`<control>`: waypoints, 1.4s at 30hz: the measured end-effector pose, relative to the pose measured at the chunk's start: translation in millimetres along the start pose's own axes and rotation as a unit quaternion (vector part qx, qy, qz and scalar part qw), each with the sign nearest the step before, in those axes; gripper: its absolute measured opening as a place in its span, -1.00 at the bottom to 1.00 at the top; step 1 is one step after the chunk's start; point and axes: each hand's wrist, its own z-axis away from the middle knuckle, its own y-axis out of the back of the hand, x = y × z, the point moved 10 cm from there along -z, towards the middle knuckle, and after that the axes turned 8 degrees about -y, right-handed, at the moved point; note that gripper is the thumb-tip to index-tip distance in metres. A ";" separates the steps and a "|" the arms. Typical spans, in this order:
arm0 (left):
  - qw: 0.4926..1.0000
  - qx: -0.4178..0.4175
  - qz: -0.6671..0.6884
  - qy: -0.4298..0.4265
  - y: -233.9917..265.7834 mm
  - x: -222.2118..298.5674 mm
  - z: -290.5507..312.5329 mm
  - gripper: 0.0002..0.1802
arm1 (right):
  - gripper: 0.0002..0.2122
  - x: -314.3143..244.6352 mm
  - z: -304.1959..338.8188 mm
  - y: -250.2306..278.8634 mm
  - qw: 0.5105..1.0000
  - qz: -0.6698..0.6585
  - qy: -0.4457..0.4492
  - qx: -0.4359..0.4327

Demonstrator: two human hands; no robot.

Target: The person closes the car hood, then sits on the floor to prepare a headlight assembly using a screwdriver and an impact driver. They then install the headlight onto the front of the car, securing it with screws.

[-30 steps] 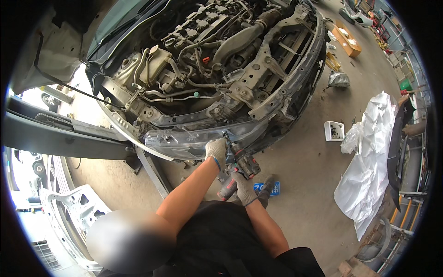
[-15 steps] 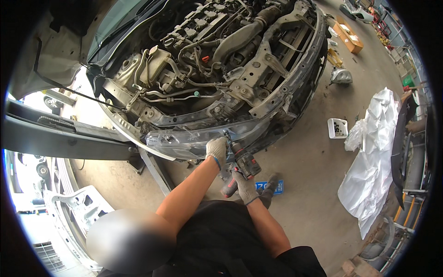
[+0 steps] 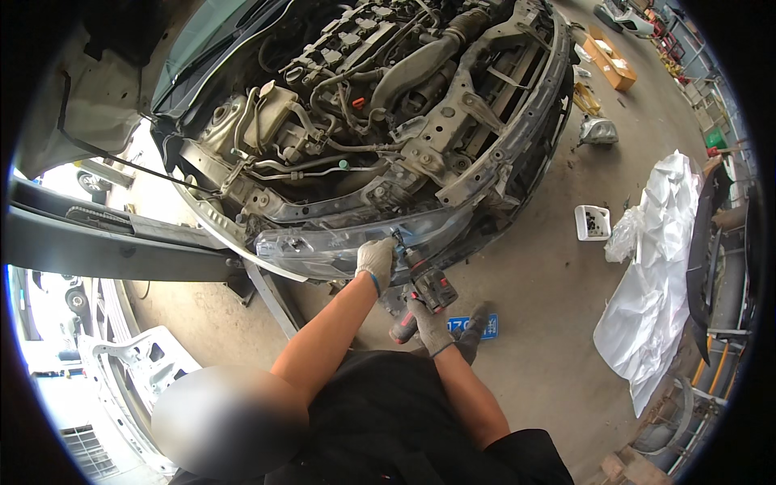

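My right hand (image 3: 434,326), in a grey glove, grips a black-and-red cordless drill (image 3: 435,289) by its lower part. The drill's slim front end points up and away, toward the front corner of a car (image 3: 440,174) with its bumper cover off. My left hand (image 3: 374,260), in a white glove, is closed beside the drill's tip, against the lower edge of the clear headlight (image 3: 311,245). What its fingers hold is hidden. Below the drill, a red-and-grey part (image 3: 403,327) sticks out to the left of my right hand.
A grey lift arm (image 3: 121,246) comes in from the left. On the floor to the right are a white tray of small dark parts (image 3: 592,223), a removed headlight (image 3: 598,131), a cardboard box (image 3: 610,61) and silvery sheeting (image 3: 647,291). A blue plate (image 3: 489,326) lies near my foot.
My left hand has shifted slightly left, away from the drill's body. The drill and my right hand stay almost where they were.
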 end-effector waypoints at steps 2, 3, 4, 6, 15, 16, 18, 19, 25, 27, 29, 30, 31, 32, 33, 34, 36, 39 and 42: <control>0.999 0.008 -0.042 -0.027 1.8 12.3 9.0 -0.80 | -0.60 5.6 -1.3 6.2 0.999 0.027 -0.011 0.016; 0.998 0.007 -0.045 -0.031 1.8 13.0 8.4 -0.79 | -0.59 6.8 -1.9 7.9 0.999 0.041 -0.016 0.023; 0.998 0.007 -0.048 -0.034 1.9 13.3 7.5 -0.78 | -0.59 8.8 -2.3 9.9 0.999 0.021 -0.013 0.031; 0.997 0.004 -0.065 -0.047 3.5 10.5 2.1 -0.76 | -0.60 13.8 -2.5 12.0 0.999 -0.021 -0.009 0.047; 0.998 0.056 -0.017 -0.026 -3.5 -1.7 10.9 -0.75 | -0.50 10.0 -5.0 14.7 0.996 0.071 -0.038 0.035; 0.998 0.053 -0.010 -0.016 -5.1 -4.5 9.5 -0.76 | -0.50 10.1 -5.3 16.4 0.996 0.070 -0.041 0.038; 0.999 0.048 0.005 0.003 -4.9 -8.5 8.6 -0.76 | -0.50 7.3 -3.9 17.3 0.996 0.069 -0.049 0.040; 0.999 0.049 0.019 0.006 -2.7 -9.5 8.8 -0.78 | -0.52 6.4 -4.3 14.8 0.997 0.056 -0.048 0.024; 0.996 -0.034 0.084 0.023 -7.2 -17.9 0.5 -0.84 | -0.62 -7.6 -10.3 8.8 0.997 0.078 -0.018 0.023; 0.995 -0.031 0.089 0.035 -10.5 -16.7 2.5 -0.85 | -0.65 -16.8 -3.9 5.8 0.999 0.044 -0.002 0.023; 0.996 -0.022 0.079 0.035 -8.3 -14.2 3.0 -0.85 | -0.65 -15.5 -4.0 4.0 0.999 0.026 -0.012 0.017; 0.997 -0.018 0.073 0.035 -7.1 -13.7 3.2 -0.85 | -0.65 -15.3 -3.9 2.8 1.000 0.017 -0.017 0.014; 0.996 -0.017 0.078 0.031 -6.7 -13.7 1.8 -0.84 | -0.65 -15.1 -3.3 1.8 1.000 -0.005 -0.020 0.011; 0.996 -0.016 0.083 0.027 -6.1 -15.0 -0.2 -0.84 | -0.65 -18.2 -1.1 -1.5 0.999 -0.026 -0.024 0.009; 0.996 -0.014 0.088 0.023 -5.5 -16.6 -1.8 -0.84 | -0.65 -19.4 0.3 -3.5 0.998 -0.048 -0.028 0.007; 0.995 -0.011 0.099 0.020 -5.3 -18.9 -2.9 -0.83 | -0.64 -19.0 0.6 -5.1 0.998 -0.058 -0.029 -0.002; 0.993 -0.006 0.119 0.016 -8.4 -18.1 0.0 -0.82 | -0.63 -17.8 1.5 -6.9 0.996 -0.078 -0.030 -0.019; 0.996 0.008 0.083 -0.001 -7.4 -9.0 7.2 -0.80 | -0.62 -15.4 2.3 -7.4 0.995 -0.083 -0.034 -0.040; 0.995 0.024 0.095 0.006 -8.9 -10.1 5.9 -0.81 | -0.62 -11.7 -1.0 -2.7 0.999 -0.036 -0.020 -0.014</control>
